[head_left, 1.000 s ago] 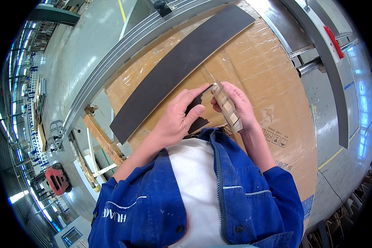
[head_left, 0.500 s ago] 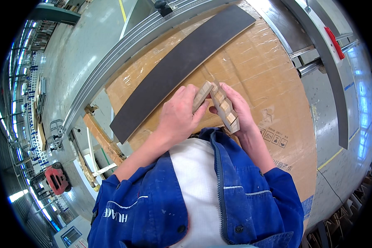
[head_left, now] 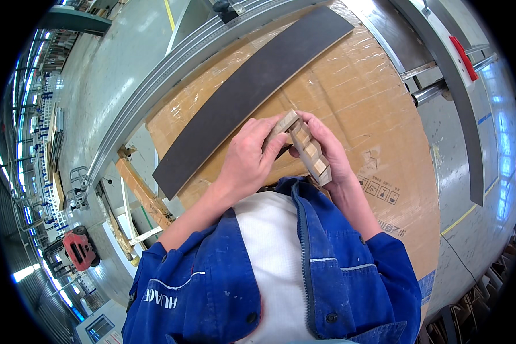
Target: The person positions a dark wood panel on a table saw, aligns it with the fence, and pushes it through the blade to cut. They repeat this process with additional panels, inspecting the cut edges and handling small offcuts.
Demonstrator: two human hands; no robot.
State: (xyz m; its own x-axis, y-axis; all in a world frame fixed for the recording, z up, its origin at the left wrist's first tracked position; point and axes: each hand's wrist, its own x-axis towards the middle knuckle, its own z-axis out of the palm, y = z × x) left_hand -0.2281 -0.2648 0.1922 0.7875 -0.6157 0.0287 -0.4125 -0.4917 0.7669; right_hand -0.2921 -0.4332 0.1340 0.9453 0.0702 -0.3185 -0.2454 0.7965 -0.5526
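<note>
My left hand [head_left: 245, 153] is closed around a short greyish-brown wooden piece [head_left: 285, 122], with the thumb along its near side. In my right hand [head_left: 331, 150] is a longer wooden piece [head_left: 311, 151] whose upward face carries a row of pale notches or blocks. The far ends of the two pieces meet or overlap in front of my chest; I cannot tell whether they are joined. Fingertips hide their undersides. Beyond my hands a long dark curved board [head_left: 252, 86] with a light edge lies on a brown cardboard sheet [head_left: 378, 109].
A grey metal rail [head_left: 155, 80] runs along the far left of the cardboard. Grey curved metal with a red handle [head_left: 463, 58] stands at the right. Beside the left edge is a worn wooden bar [head_left: 143, 192]. A red machine [head_left: 80, 249] stands on the floor at left.
The short piece in my left hand has turned and come against the top end of the notched piece, closing the gap between them. The dark board has not moved.
</note>
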